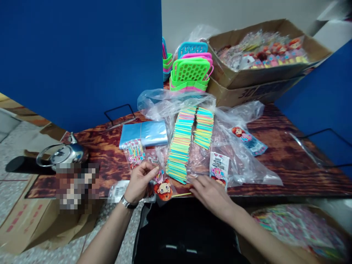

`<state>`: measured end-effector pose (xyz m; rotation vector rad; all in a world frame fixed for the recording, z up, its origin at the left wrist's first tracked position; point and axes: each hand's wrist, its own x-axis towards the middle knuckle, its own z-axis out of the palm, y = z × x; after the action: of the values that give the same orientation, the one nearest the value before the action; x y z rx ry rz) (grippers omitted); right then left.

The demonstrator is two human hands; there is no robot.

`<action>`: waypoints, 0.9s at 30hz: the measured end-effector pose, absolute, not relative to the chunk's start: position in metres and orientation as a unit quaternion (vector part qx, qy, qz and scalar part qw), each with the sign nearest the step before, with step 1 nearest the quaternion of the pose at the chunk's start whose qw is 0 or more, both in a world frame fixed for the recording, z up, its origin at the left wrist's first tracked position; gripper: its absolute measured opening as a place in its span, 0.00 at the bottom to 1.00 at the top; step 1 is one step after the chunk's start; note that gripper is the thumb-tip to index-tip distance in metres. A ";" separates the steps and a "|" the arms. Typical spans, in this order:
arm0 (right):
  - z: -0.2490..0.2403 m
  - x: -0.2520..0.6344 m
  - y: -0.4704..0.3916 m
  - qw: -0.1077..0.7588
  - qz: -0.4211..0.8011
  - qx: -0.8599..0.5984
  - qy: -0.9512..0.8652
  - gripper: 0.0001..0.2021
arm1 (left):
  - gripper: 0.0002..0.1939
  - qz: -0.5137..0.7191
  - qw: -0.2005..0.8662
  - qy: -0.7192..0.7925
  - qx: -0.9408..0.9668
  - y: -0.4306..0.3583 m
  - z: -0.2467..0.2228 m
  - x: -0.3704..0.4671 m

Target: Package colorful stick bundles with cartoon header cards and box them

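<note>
My left hand (143, 178) is closed, thumb and forefinger pinched at a small clear printed packet (159, 178). Just below that packet lies a red-haired cartoon figure (164, 189). A thin yellow stick (181, 194) runs from beside the figure to my right hand (211, 194), whose bent fingertips are closed at its end. Beyond both hands, two rows of coloured sticks (180, 146) in yellow, blue, green and pink lie on a clear plastic sheet (220, 135). A packet of sticks (134, 152) sits behind my left hand, and a printed packet (219, 168) beside my right.
Blue plastic sleeves (144, 133) lie left of the sticks. Stacked green, pink and blue baskets (191, 71) stand behind, next to open cardboard boxes (255, 79) of packets. A metal kettle (66, 154) is at the left. Another box of packets (299, 231) sits below right.
</note>
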<state>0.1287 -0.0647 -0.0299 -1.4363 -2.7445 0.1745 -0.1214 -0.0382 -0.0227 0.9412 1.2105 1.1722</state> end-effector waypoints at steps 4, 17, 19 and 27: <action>-0.050 0.098 -0.063 -0.054 0.102 -0.372 -0.921 0.05 | 0.12 0.493 0.565 0.532 0.394 -0.046 -0.021 -0.126; -0.061 0.095 -0.069 -0.051 0.127 -0.409 -0.902 0.01 | 0.13 0.484 0.576 0.530 0.392 -0.051 -0.026 -0.125; -0.054 0.098 -0.061 -0.003 0.120 -0.401 -0.908 0.03 | 0.13 0.489 0.571 0.533 0.389 -0.052 -0.026 -0.127; -0.038 0.094 -0.007 -0.015 0.013 -0.476 -0.879 0.08 | 0.15 0.474 0.558 0.546 0.406 -0.053 -0.020 -0.121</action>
<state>0.0936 -0.0073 -0.0380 -1.5088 -2.7886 0.0414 -0.1213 -0.0526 -0.0203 0.9576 1.2888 1.1184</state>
